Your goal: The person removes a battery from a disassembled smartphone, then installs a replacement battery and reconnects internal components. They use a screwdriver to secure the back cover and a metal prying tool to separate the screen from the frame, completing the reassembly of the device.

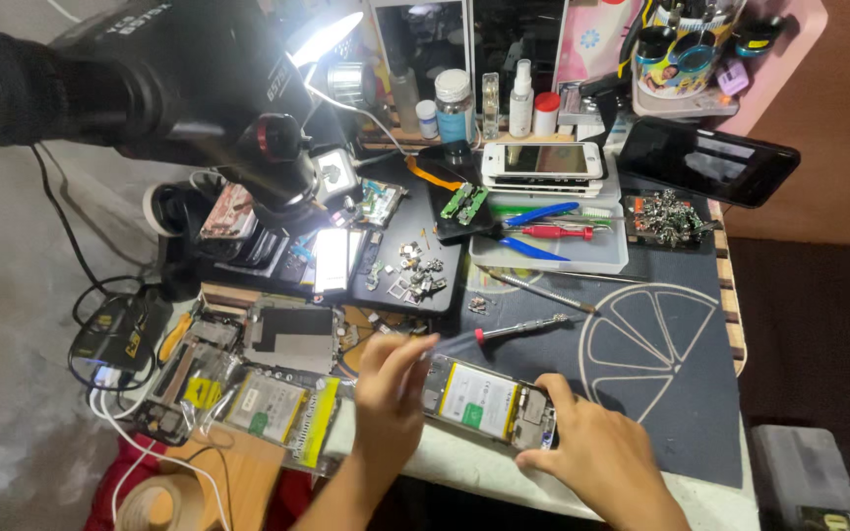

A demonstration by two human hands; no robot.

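Observation:
An opened phone (pixel 489 403) with a white and green battery lies at the front of the dark mat (pixel 661 393). My right hand (pixel 597 447) grips its right end, thumb on the edge. My left hand (pixel 389 388) is over its left end, fingers pinched around the handle of a screwdriver (pixel 518 327) with a red collar whose far end points away to the right. Whether its other end touches the phone is hidden by my fingers.
A microscope (pixel 199 88) with a bright lamp stands at the back left. More opened phones (pixel 268 403) lie on the left, small metal parts (pixel 420 273) on a black tray, a white tool tray (pixel 553 241), stacked phones (pixel 543 162), bottles (pixel 455 103) and a black phone (pixel 705 157) behind.

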